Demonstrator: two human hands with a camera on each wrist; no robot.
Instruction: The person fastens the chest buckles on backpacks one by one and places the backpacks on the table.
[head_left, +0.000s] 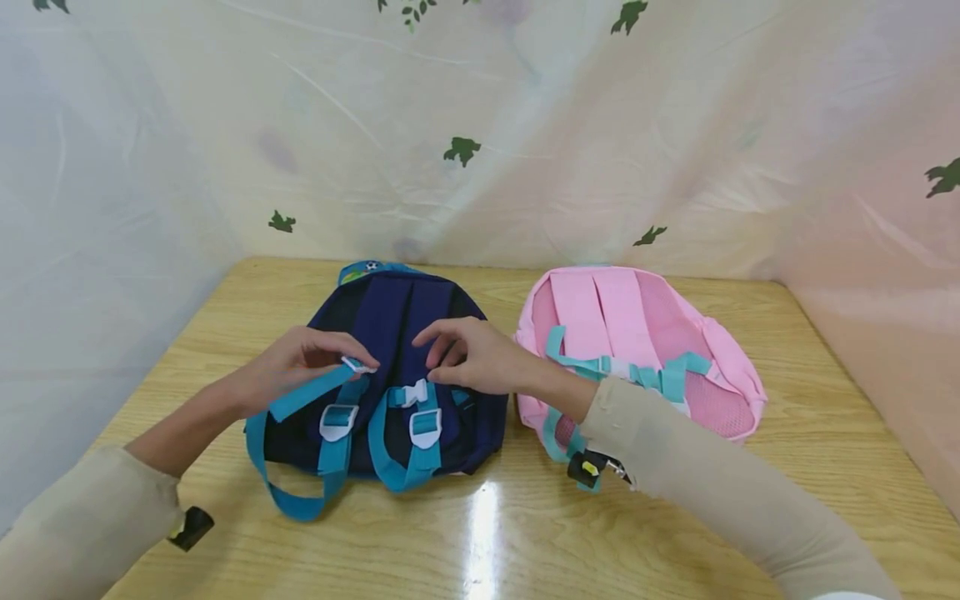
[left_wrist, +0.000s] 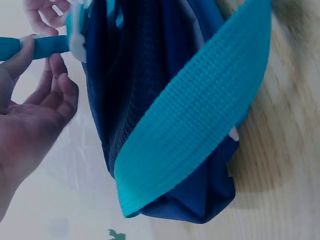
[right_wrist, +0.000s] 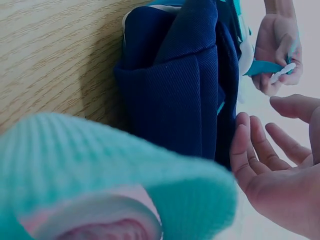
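A navy backpack (head_left: pixel 480 425) lies on the wooden table, its shoulder straps facing up. My left hand (head_left: pixel 300 362) pinches a blue webbing strap (head_left: pixel 311 394) near a white buckle piece (head_left: pixel 358 365), raised above the bag's left side. To its right, my right hand (head_left: pixel 480 357) hovers over the bag, fingers loosely bent and apart, with nothing held. Just below those fingers, another white buckle piece (head_left: pixel 415 393) sits on a blue strap. Two white strap adjusters (head_left: pixel 337 422) show on the lower webbing. In the right wrist view, the right hand (right_wrist: pixel 280 175) appears beside the navy bag (right_wrist: pixel 170 95).
A pink backpack (head_left: pixel 675 325) with teal straps lies on the right, partly behind my right forearm. One teal strap (right_wrist: pixel 200 200) fills the near part of the right wrist view. A pale curtain (head_left: pixel 360 125) with leaf shapes stands behind the table (head_left: pixel 405 542).
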